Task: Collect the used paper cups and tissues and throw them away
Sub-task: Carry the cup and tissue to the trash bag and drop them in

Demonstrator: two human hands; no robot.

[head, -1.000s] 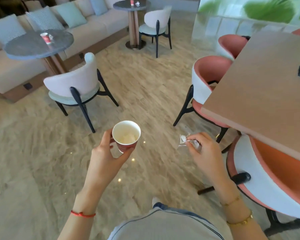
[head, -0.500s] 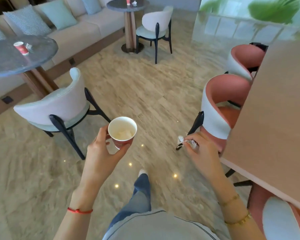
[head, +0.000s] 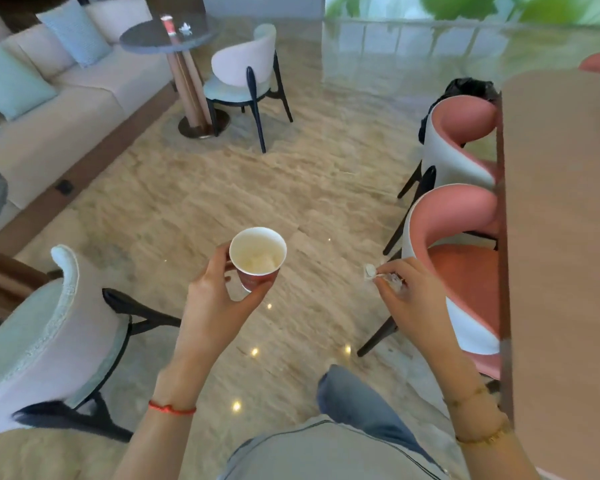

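Note:
My left hand (head: 215, 299) grips a red paper cup (head: 257, 259) with a white inside, upright, with a crumpled tissue in its bottom. My right hand (head: 407, 296) pinches a small crumpled clear wrapper (head: 373, 271) between its fingertips, to the right of the cup. Far off, on a round dark table (head: 163, 38) at the top left, stand another red paper cup (head: 168, 25) and a small white tissue (head: 185, 28). A black bin bag (head: 468, 87) shows behind the far pink chair.
A long wooden table (head: 561, 237) runs down the right with two pink chairs (head: 458, 237) tucked in. A pale chair (head: 45, 344) stands close at my left, another (head: 243, 71) by the round table. A beige sofa (head: 59, 109) lines the left wall. Marble floor lies between.
The view has moved forward across the floor: the near pale chair slid to the lower left and the far round table came closer. Both hands hold the same things as before.

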